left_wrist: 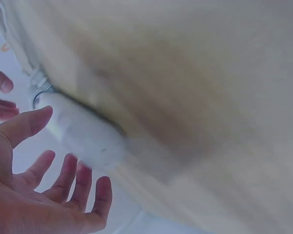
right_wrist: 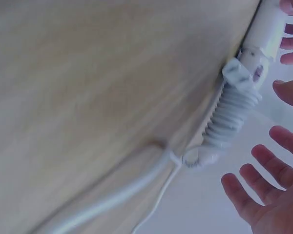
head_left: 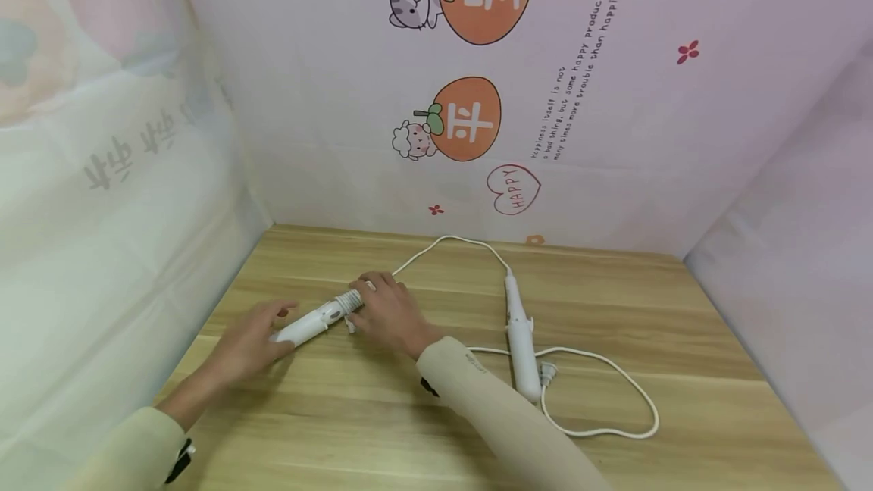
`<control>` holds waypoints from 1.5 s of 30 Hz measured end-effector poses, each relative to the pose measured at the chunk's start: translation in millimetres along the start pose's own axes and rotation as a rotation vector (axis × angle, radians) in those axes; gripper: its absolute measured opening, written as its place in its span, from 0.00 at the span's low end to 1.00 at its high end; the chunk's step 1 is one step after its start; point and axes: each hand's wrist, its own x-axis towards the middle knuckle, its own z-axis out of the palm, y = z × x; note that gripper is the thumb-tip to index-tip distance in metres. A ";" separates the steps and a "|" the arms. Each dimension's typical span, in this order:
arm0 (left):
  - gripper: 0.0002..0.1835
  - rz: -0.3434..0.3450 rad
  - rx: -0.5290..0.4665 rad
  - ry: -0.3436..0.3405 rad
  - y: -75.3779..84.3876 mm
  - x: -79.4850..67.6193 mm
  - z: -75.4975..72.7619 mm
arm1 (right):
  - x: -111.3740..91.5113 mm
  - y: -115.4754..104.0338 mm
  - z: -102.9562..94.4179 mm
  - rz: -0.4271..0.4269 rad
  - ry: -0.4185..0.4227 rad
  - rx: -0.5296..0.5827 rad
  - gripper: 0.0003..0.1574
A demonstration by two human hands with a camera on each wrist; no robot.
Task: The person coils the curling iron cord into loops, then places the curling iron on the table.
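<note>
A white hair styling iron (head_left: 307, 328) lies slanted on the table between my two hands. Its cord (right_wrist: 229, 117) is wound in several turns round the handle, and the plug (right_wrist: 237, 73) sits against the coils. Beside the thick end, my left hand (head_left: 248, 343) has its fingers spread and loosely bent; in the left wrist view they look apart from the iron. Over the wrapped handle is my right hand (head_left: 392, 317), fingers spread, with a gap to the coils in the right wrist view. From above it hides part of the handle.
A second white styling iron (head_left: 524, 358) lies to the right. Its loose cord (head_left: 470, 239) arcs left behind my right hand; another length loops right to a plug (head_left: 548, 373). Printed cloth (head_left: 600, 195) walls the wooden table (head_left: 682, 354) at back and sides.
</note>
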 end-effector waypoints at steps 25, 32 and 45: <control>0.30 0.065 -0.014 -0.001 76.8 82.6 14.7 | -54.3 74.6 -42.7 0.264 0.058 0.093 0.41; 0.30 0.089 -0.044 0.001 95.1 101.8 27.5 | -72.1 92.6 -52.6 0.332 0.117 0.109 0.44; 0.29 0.079 -0.046 -0.004 109.6 123.2 36.7 | -99.6 109.4 -61.5 0.439 0.188 0.168 0.50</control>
